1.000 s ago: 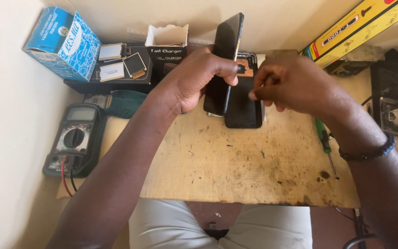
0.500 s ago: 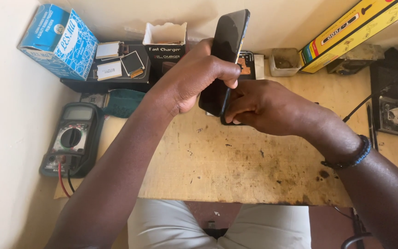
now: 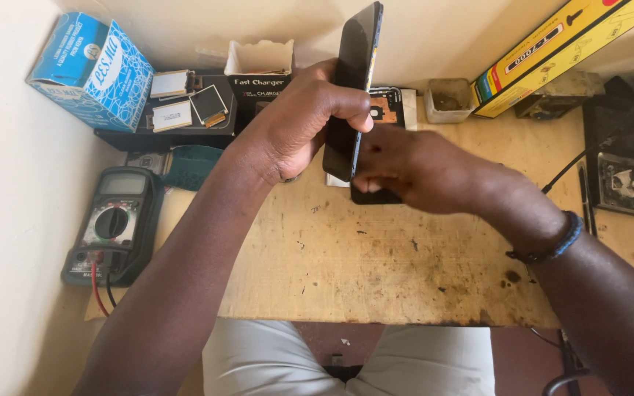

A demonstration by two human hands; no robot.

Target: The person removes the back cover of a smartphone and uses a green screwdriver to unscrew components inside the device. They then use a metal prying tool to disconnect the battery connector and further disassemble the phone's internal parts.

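Note:
My left hand grips a black smartphone and holds it upright on edge above the wooden table. My right hand, blurred by motion, is just right of the phone's lower end, its fingers closed near a dark flat part lying on the table. Whether the right hand holds anything is hidden. A dark bead bracelet sits on my right wrist.
A multimeter with red and black leads lies at the left. At the back stand a blue box, a black tray with small batteries and screens, a white charger box, a yellow box and a small tub. Dark gear fills the right.
My right hand has slid left along the table to beneath the phone's lower end. The left hand has tipped the phone more upright and edge-on.

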